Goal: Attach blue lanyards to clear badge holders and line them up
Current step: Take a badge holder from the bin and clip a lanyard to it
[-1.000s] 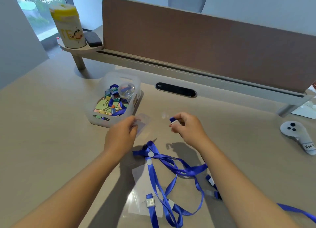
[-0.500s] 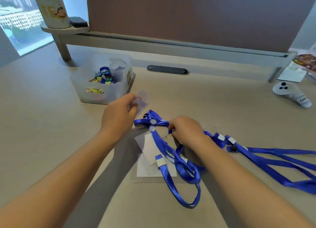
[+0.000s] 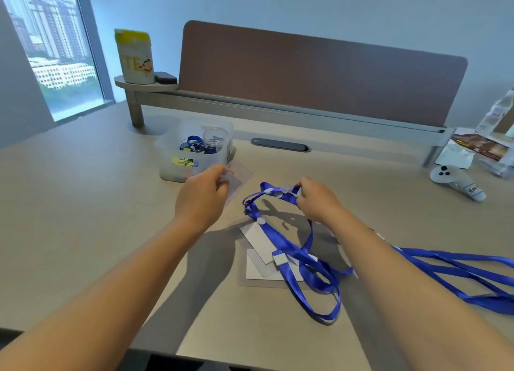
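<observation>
At the middle of the desk (image 3: 83,203) the left hand (image 3: 201,201) pinches a clear badge holder (image 3: 236,181), a thin, faintly frosted sleeve raised just in front of the translucent bin (image 3: 194,151) of clips. The right hand (image 3: 317,201) has its fingers curled round the end of a blue lanyard (image 3: 281,240), lifting the glossy ribbon with its white fittings off the surface; whether it grips the clip itself is hard to make out. The ribbon loops down over a loose stack of clear holders (image 3: 264,270) with white inserts, toward the near edge. More blue lanyards (image 3: 459,276) trail off toward the right edge.
</observation>
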Motion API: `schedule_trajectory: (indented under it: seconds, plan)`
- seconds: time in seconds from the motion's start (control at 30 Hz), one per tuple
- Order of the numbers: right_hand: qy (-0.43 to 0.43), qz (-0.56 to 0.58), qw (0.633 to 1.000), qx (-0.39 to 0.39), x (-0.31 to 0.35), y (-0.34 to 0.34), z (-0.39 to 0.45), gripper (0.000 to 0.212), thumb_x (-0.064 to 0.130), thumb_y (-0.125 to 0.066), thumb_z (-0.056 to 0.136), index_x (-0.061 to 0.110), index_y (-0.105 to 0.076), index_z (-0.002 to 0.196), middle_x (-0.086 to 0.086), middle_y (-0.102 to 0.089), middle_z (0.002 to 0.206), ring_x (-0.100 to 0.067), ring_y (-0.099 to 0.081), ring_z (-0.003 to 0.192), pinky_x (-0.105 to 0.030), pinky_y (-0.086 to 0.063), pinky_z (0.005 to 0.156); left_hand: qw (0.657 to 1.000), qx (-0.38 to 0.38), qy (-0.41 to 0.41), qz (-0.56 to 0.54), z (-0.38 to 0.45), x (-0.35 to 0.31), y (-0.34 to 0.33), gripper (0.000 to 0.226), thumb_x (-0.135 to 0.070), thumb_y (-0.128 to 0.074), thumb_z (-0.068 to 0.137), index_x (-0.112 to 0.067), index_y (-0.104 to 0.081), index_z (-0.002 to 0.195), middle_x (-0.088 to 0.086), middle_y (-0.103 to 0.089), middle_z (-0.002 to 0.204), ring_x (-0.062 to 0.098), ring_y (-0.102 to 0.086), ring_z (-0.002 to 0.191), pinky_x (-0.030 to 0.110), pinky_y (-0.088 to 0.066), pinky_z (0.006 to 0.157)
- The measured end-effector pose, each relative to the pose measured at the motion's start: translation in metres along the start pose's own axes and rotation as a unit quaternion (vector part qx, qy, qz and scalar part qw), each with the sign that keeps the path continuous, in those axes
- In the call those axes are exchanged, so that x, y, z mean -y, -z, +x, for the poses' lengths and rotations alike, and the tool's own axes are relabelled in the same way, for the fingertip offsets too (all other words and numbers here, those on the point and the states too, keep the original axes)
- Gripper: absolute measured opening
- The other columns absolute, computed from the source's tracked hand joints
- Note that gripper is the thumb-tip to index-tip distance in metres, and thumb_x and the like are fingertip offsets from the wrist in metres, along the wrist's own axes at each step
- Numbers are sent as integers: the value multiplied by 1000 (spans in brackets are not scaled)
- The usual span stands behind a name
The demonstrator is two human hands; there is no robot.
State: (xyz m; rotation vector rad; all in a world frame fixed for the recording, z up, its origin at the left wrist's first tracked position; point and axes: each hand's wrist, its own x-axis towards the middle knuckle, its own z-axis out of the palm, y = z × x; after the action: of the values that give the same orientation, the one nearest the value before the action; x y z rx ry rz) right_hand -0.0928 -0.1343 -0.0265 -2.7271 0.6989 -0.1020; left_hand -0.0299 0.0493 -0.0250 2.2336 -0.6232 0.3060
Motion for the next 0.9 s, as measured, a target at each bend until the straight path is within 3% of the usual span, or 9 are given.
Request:
schedule_trajectory:
  seconds: [0.1, 0.17, 0.23, 0.37, 0.43, 0.53, 0.7, 0.8, 0.9]
  plan:
    - [-4, 123, 992, 16, 7, 14, 4, 27, -1, -37, 90, 2, -48, 114, -14, -62, 94, -28, -64, 81, -38, -48, 77, 1000, -5, 26, -9, 2, -1, 3, 23, -13, -46, 92, -10, -60, 110, 13, -68, 110, 30, -60, 98, 36, -48, 75]
    - [-19, 202, 979, 30, 12, 26, 7, 17, -3, -36, 90, 5, -50, 98, -11, -57, 80, -19, -60, 63, -36, -46, 72, 999, -5, 40, -11, 4, -1, 5, 23, -13, -46, 92, -9, -60, 110, 14, -67, 111, 31, -60, 100, 37, -49, 80]
    - [-32, 239, 970, 40, 15, 34, 8, 16, -4, -39, 88, 4, -52, 82, -12, -54, 72, -17, -54, 60, -33, -43, 69, 999, -8, 51, -15, 7, 0, 7, 23, -13, -45, 93, -8, -59, 111, 14, -66, 113, 29, -59, 99, 36, -49, 80]
    - [-34, 276, 959, 50, 19, 38, 7, 22, -6, -44, 86, -14, -57, 101, -19, -52, 83, -18, -50, 57, -28, -41, 58, 998, -5, 64, -26, 10, -3, 5, 24, -14, -45, 93, -9, -57, 114, 13, -64, 116, 21, -55, 91, 30, -43, 74]
    - [-6, 235, 971, 40, 21, 39, 9, 27, -5, -44, 85, -17, -55, 107, -16, -49, 78, -24, -46, 64, -33, -38, 61, 997, -4, 68, -25, 12, -4, 5, 25, -15, -45, 93, -8, -57, 114, 13, -64, 117, 24, -57, 96, 29, -43, 72]
    - [27, 207, 978, -2, 25, 42, 11, 27, 0, -41, 88, -7, -58, 108, -14, -51, 79, -24, -45, 73, -35, -38, 66, 998, -6, 64, -21, 15, -5, 7, 25, -15, -45, 93, -8, -57, 114, 13, -64, 117, 21, -54, 90, 30, -44, 72]
    - [41, 284, 956, -53, 37, 41, 22, 26, 8, -43, 93, 5, -54, 116, -10, -57, 94, -22, -53, 84, -37, -48, 78, 997, -13, 66, -22, 21, -1, 15, 25, -14, -45, 93, -9, -57, 114, 13, -64, 117, 20, -51, 85, 32, -46, 72]
    - [41, 315, 945, -76, 54, 39, 35, 25, 8, -44, 92, 5, -55, 114, -9, -55, 94, -23, -51, 85, -35, -43, 75, 997, -15, 76, -20, 27, 5, 24, 26, -15, -44, 94, -10, -56, 116, 13, -63, 120, 29, -58, 96, 32, -48, 75]
    - [41, 315, 943, -104, 75, 36, 54, 16, 10, -43, 91, 18, -54, 100, -5, -56, 95, -29, -52, 93, -42, -43, 87, 996, -28, 86, -20, 40, 18, 32, 25, -14, -43, 93, -8, -57, 113, 15, -64, 116, 27, -55, 88, 31, -44, 72]
